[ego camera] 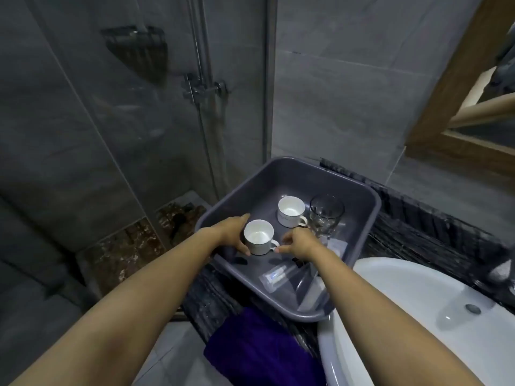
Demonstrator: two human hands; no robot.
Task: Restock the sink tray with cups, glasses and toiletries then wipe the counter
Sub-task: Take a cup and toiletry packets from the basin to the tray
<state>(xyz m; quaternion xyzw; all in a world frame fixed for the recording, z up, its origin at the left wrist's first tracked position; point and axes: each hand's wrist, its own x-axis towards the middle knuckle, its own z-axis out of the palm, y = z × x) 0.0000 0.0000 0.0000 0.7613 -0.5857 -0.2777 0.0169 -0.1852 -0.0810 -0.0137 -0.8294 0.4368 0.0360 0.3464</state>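
Note:
A grey plastic tray (281, 174) sits on the dark counter left of the sink. Inside it, a white cup (258, 237) stands near the left wall, with my left hand (232, 232) wrapped around its left side. My right hand (299, 243) pinches at the cup's handle. A second white cup (291, 211) stands further back, and a clear glass (326, 214) stands to its right. Clear-wrapped toiletry packets (287, 274) lie in the tray's near part.
A white sink basin (418, 307) with its drain (473, 308) lies to the right. A purple cloth (259, 349) hangs over the dark counter's (418, 235) front edge. A glass shower screen (111, 121) stands left, a wood-framed mirror (457, 112) upper right.

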